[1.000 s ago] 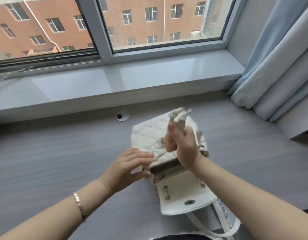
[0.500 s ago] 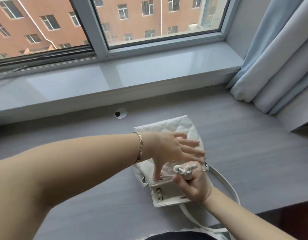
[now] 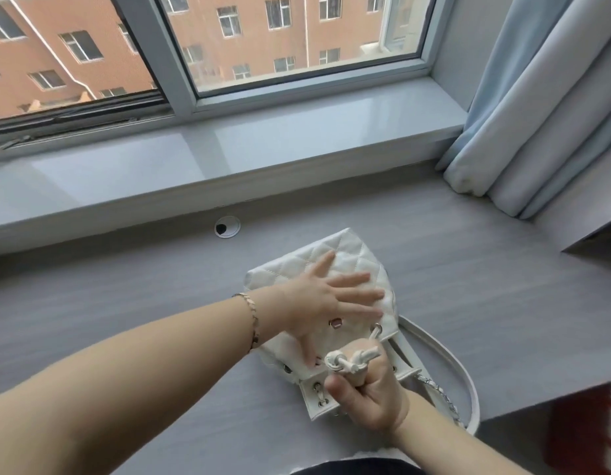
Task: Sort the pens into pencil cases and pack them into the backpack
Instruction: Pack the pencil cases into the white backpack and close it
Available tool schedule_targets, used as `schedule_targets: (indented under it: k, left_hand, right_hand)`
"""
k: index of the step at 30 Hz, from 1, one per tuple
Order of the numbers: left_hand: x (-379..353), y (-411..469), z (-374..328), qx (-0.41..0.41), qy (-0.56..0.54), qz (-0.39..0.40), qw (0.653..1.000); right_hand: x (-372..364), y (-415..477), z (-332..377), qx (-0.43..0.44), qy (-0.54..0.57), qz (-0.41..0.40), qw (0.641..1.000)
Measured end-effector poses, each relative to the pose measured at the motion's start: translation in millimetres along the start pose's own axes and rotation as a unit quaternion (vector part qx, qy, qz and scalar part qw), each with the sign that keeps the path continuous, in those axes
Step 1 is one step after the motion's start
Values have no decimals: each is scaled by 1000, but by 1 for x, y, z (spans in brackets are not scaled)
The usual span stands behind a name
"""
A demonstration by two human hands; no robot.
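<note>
Pressing flat on the white quilted backpack (image 3: 352,256), the left hand (image 3: 326,303) lies palm down with its fingers straight and spread wide, and it grips nothing. It covers most of the front panel. A metal snap (image 3: 335,323) shows between two fingers. A gold bracelet (image 3: 253,317) sits on that wrist.

The right hand (image 3: 367,392) is a closed fist around the drawstring (image 3: 345,362). The knotted white cord ends stick out above the fist, and one cord runs up to an eyelet on the bag rim. The fist hides the bag mouth, so I cannot tell how far it is cinched. The contents are hidden too.

The backpack lies on its back on the grey desk (image 3: 125,320), close to the near edge and right of centre, with its bottom pointing at the far edge. An eyeletted white flap (image 3: 317,402) pokes out under the right hand toward the near edge. A white shoulder strap (image 3: 446,353) loops out on the right, and a bit of silver chain (image 3: 443,394) runs under it, partly hidden by the right wrist.

A round cable grommet (image 3: 227,227) sits at the far edge of the desk, just below the glossy windowsill (image 3: 228,149). Blue-grey curtains (image 3: 537,114) hang at the far right corner. Something red (image 3: 585,431) lies beyond the near right edge, cut off by the frame and blurred, so I cannot identify it. Dark fabric (image 3: 359,467) at the bottom edge is also cut off.
</note>
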State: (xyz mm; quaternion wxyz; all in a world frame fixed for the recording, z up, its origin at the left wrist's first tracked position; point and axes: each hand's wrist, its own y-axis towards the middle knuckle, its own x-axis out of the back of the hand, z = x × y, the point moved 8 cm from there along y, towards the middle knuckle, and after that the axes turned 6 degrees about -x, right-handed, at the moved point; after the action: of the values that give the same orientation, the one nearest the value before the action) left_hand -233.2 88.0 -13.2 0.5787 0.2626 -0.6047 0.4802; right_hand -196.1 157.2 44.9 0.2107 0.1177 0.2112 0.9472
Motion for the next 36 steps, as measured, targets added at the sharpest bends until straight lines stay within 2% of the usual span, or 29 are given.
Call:
schedule_targets:
  k: [2,4,5,7,8,9,10,12,15,18,22,25,27,30,34,36]
  left_hand:
    - [-5,-11,11,46,-101,-5,994]
    - [0,-24,16,127,-244,-9,961]
    - [8,-32,19,177,-319,-42,930]
    - [40,-50,21,236,-473,-161,834]
    - [57,-57,16,222,-520,-216,796]
    - [71,-60,9,198,-535,-238,786]
    - [82,-61,0,176,-528,-230,799]
    - [92,-58,-14,145,-478,-191,845]
    - [96,-51,-20,141,-425,-139,883]
    - [97,-43,-22,136,-354,-130,916]
    - [98,-44,-13,161,-370,-167,900]
    - [101,-53,-4,200,-343,-221,891]
    - [105,-55,-3,208,-337,-245,885]
    - [107,-54,3,225,-342,-228,883]
    - [110,-51,5,216,-339,-205,892]
    - [111,-52,4,218,-319,-204,900]
  right_hand:
    - [4,1,0,-1,5,5,1000]
    - [9,3,-3,-19,7,-6,1000]
    - [10,1,-5,-29,22,-9,999]
    - [12,-3,-13,-62,54,-9,997]
    - [13,-3,-17,-79,58,-12,995]
    - [13,-3,-20,-98,67,-13,993]
    - [10,-4,-24,-117,80,-5,990]
    - [8,-6,-30,-162,100,9,982]
    - [12,-5,-35,-209,63,18,976]
    - [13,-4,-33,-223,47,40,973]
    - [21,-6,-33,-233,109,-2,966]
    - [36,1,-24,-212,117,-68,968]
    - [40,8,-18,-215,119,-76,966]
    - [41,13,-11,-220,56,-76,971]
    - [43,15,-8,-219,73,-107,967]
    - [42,15,-15,-227,52,-94,968]
